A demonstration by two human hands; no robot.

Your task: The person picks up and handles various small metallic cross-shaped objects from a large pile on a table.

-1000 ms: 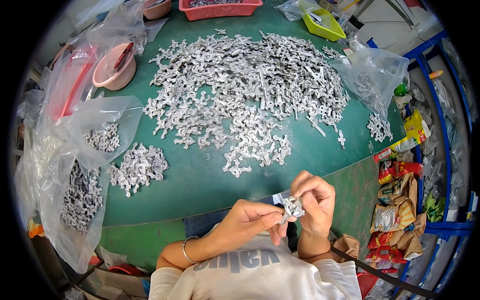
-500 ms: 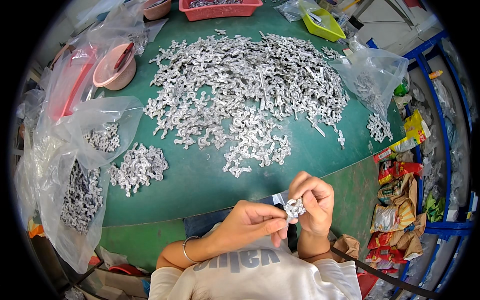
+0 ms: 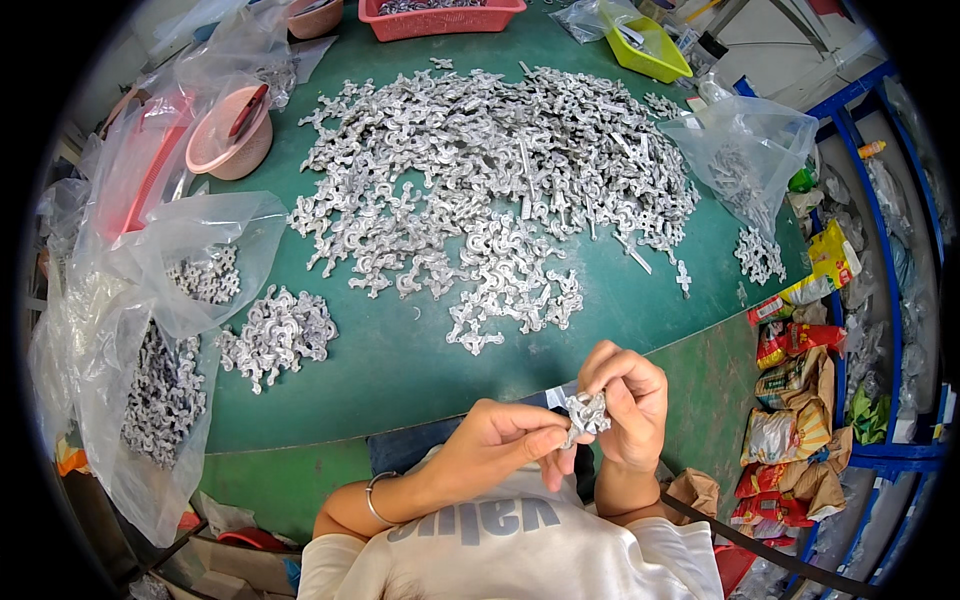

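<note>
Just off the near edge of the table, a small silver metal casting (image 3: 586, 411) is pinched between both hands. It may be more than one piece; the fingers hide part of it. My left hand (image 3: 510, 440) grips its left side with thumb and fingertips. On its upper right, my right hand (image 3: 628, 400) closes with bent fingers and thumb. Beyond them, a large heap of similar silver metal castings (image 3: 450, 160) spreads over the green table (image 3: 400, 370), with a looser cluster (image 3: 515, 290) at its near side.
A smaller pile of castings (image 3: 278, 335) lies at the left, beside clear plastic bags (image 3: 190, 410) of parts. A pink bowl (image 3: 225, 160), a red tray (image 3: 440, 22) and a yellow-green basket (image 3: 650, 60) stand farther back. Another bag (image 3: 745, 160) and blue shelving (image 3: 850, 200) are at the right.
The casting has turned slightly between my fingers, and the left fingertips have shifted a little on it. The piles look the same.
</note>
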